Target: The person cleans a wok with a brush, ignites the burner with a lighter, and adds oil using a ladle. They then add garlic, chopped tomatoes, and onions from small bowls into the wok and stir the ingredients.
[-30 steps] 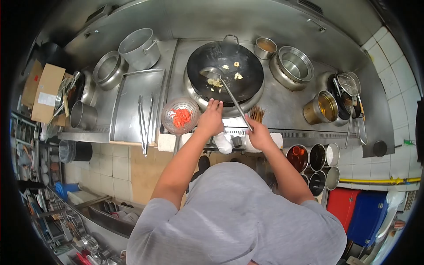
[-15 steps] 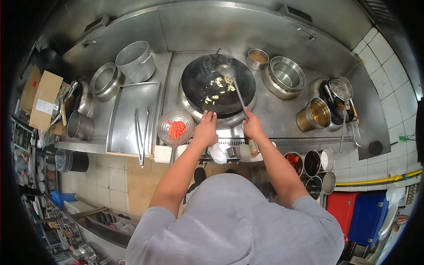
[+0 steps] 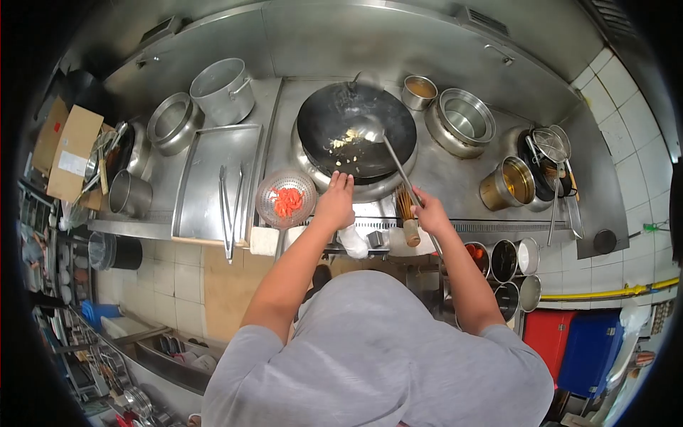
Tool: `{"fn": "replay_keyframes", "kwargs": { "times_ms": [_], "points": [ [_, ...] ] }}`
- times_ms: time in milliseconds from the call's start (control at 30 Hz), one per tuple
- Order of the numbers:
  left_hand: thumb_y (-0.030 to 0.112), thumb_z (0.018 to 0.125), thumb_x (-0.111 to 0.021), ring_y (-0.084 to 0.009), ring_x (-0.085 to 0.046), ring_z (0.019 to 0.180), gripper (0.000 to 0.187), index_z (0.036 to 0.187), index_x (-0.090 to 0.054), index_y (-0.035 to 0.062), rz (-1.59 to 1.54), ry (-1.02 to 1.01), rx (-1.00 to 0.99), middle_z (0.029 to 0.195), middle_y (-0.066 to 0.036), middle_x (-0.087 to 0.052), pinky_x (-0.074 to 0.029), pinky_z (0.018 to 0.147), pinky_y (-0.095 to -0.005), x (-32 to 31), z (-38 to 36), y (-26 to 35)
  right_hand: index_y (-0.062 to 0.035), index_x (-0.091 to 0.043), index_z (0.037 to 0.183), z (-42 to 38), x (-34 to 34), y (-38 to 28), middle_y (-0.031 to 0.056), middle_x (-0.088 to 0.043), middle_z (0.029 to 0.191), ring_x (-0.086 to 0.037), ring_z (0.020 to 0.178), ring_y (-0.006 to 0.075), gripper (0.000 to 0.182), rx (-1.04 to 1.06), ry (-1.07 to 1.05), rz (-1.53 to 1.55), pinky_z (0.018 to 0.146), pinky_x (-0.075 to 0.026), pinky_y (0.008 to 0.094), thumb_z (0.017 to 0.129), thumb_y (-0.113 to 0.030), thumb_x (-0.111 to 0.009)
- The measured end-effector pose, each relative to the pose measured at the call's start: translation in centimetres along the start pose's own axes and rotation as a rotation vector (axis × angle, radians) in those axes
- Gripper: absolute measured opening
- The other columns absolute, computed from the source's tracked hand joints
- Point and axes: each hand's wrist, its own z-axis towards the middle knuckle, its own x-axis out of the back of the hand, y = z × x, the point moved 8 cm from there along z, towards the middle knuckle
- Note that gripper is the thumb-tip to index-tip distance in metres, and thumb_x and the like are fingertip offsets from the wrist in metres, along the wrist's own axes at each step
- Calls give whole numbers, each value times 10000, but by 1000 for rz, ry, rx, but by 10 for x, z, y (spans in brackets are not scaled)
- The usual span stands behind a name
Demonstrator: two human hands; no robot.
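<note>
A black wok point(image 3: 324, 121) sits on the round burner ring, with pale yellow pieces of food point(image 3: 344, 139) inside. My right hand point(image 3: 430, 212) is closed round the long metal handle of a ladle point(image 3: 369, 129), whose bowl is in the wok beside the food. At the wok's near edge, my left hand point(image 3: 336, 202) grips the rim, fingers together and pointing forward. A white cloth point(image 3: 352, 242) hangs just below that hand. To its left, a perforated strainer point(image 3: 266, 201) holds orange-red pieces point(image 3: 287, 202). A bamboo brush point(image 3: 410, 229) lies near my right hand.
Metal tongs point(image 3: 229, 210) lie on a steel tray point(image 3: 205, 153) at the left. Behind it stands a tall pot point(image 3: 222, 92). Right of the wok are a small pot of brown liquid point(image 3: 420, 89), a larger pot point(image 3: 464, 119) and a container of yellow liquid point(image 3: 506, 183).
My right hand has moved right, sliding the ladle's handle outward, and its bowl is lower in the wok. The food is gathered closer together. My left hand stays at the rim.
</note>
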Motion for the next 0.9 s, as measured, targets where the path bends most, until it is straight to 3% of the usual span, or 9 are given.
{"fn": "replay_keyframes", "kwargs": {
  "times_ms": [100, 333, 367, 467, 500, 567, 667, 833, 900],
  "points": [
    [205, 818, -793, -415, -294, 1598, 953, 1626, -352, -46, 19, -13, -15, 1653, -250, -381, -397, 1262, -440, 6, 1, 0, -61, -516, 1581, 5, 1, -38, 318, -689, 1315, -683, 1223, 452, 688, 63, 263, -234, 1064, -524, 420, 918, -16, -694],
    [202, 817, -772, -411, -297, 1598, 942, 1622, -355, -53, -4, -34, -2, 1652, -242, -387, -386, 1268, -441, 8, -1, 3, -66, -511, 1581, -7, -52, -41, 315, -673, 1340, -650, 1259, 469, 694, 129, 50, -191, 1073, -519, 432, 921, -36, -725],
    [202, 817, -772, -411, -297, 1598, 942, 1622, -355, -53, -7, -28, 11, 1652, -242, -387, -386, 1268, -441, 9, 0, 0, -69, -481, 1608, -30, -53, -66, 250, -628, 1491, -638, 1370, 330, 712, 11, -55, -194, 1139, -469, 349, 943, 16, -720],
    [189, 814, -764, -403, -291, 1603, 940, 1625, -353, -49, -36, -22, -3, 1657, -235, -384, -393, 1264, -438, 10, -2, 0, -62, -522, 1579, -66, -59, -62, 249, -699, 1380, -708, 1218, 293, 666, 93, -112, -13, 1081, -499, 353, 946, 8, -716],
    [136, 825, -709, -398, -282, 1610, 903, 1629, -346, -54, -38, -33, 3, 1664, -234, -380, -381, 1271, -424, 12, -2, 2, -58, -526, 1578, -66, -61, -50, 212, -701, 1404, -694, 1193, 222, 662, 12, -155, 74, 1077, -494, 337, 948, 35, -709],
    [84, 836, -655, -392, -273, 1616, 870, 1634, -340, -58, -38, -50, 0, 1671, -234, -376, -370, 1279, -411, 8, -3, 3, -64, -527, 1579, -46, -57, -33, 207, -700, 1411, -693, 1207, 224, 667, 0, -141, 39, 1080, -494, 338, 946, 37, -712],
    [144, 796, -743, -405, -293, 1602, 936, 1624, -354, -50, -8, 0, -6, 1651, -244, -385, -400, 1259, -429, 3, -2, 0, -93, -539, 1577, 21, -43, 3, 213, -695, 1419, -693, 1238, 226, 683, 89, -77, 63, 1073, -500, 336, 933, 18, -735],
    [141, 793, -734, -412, -295, 1600, 924, 1616, -365, -59, 1, -7, -15, 1647, -248, -389, -374, 1275, -425, 2, 1, -1, -111, -562, 1556, 40, -24, -53, 273, -674, 1387, -670, 1262, 409, 679, 30, 209, -243, 1051, -533, 442, 905, -38, -739],
    [145, 794, -735, -413, -295, 1599, 924, 1616, -366, -60, -1, -2, -19, 1649, -249, -387, -365, 1279, -426, -1, 2, -1, -111, -565, 1552, 38, -35, -54, 285, -686, 1339, -661, 1238, 443, 672, 26, 157, -354, 1043, -530, 473, 906, -39, -731]
  ]
}}
